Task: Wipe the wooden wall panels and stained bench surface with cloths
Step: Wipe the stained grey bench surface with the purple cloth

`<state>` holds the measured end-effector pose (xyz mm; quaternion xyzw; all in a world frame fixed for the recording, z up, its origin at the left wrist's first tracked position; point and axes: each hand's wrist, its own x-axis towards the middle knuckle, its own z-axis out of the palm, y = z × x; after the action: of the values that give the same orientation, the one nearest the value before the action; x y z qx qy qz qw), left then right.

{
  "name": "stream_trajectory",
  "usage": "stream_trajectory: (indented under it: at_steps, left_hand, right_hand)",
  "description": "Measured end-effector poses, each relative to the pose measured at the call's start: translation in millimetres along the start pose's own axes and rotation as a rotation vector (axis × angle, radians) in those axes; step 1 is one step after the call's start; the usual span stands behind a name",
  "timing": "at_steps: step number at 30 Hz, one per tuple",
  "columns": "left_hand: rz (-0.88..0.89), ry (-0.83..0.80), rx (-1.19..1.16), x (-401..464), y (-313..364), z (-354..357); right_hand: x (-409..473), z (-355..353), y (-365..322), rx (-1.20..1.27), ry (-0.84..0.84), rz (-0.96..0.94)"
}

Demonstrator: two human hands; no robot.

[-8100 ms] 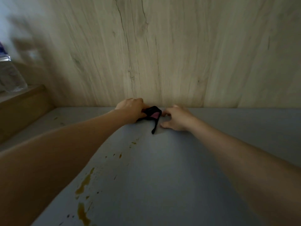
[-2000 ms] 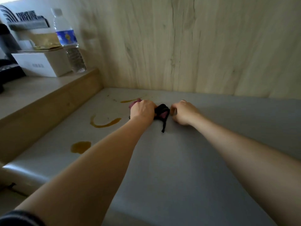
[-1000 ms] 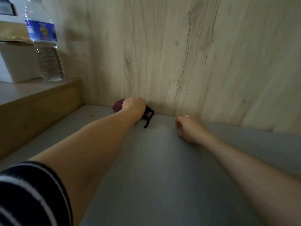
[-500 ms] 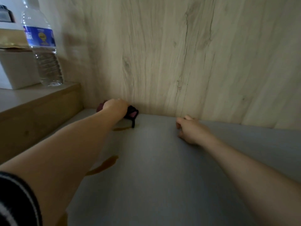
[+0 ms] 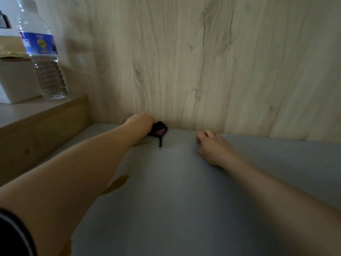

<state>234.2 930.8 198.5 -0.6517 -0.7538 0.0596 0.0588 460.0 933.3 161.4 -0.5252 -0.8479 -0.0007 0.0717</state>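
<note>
Plainly a smear risk here: dragging the cloth [image 5: 158, 129] back through the amber stain [image 5: 118, 183] with the forearm hovering over it could spread the spill or pick it up on bare skin, and sweeping leftward could knock the water bottle [image 5: 42, 50] standing on the raised wooden ledge [image 5: 44, 115] beside the white box [image 5: 16, 80]. Could also miss the smaller streak near the wrist, half hidden under the arm. Left hand [image 5: 141, 122] clamped down on the cloth, pressing it onto the grey bench surface [image 5: 184, 200] right at the foot of the wooden wall panel [image 5: 184, 61]. Right hand [image 5: 214, 148] resting on the bench well apart from the cloth, fingers loosely curled, holding nothing as far as can be told through the blur. Cloth small and bunched, dark with a pink patch showing, a thin black strap or tail trailing toward the camera. Bench matte and grey; panel pale, grain running vertically.
</note>
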Motion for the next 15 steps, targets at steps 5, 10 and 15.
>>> stream_trajectory:
  at_steps: [5, 10, 15]
  left_hand:
    - [-0.131, 0.025, 0.067, -2.8, -0.8, 3.8]
    - [0.107, 0.085, 0.016, 2.3, 67.9, -7.6]
    - [0.096, 0.056, -0.084, 0.4, 19.0, -3.2]
  right_hand:
    - [-3.7, 3.4, -2.6, -0.039, 0.038, -0.028]
    - [-4.0, 7.0, -4.0, -0.072, 0.071, -0.056]
    - [-6.4, 5.5, -2.9, -0.043, 0.036, -0.026]
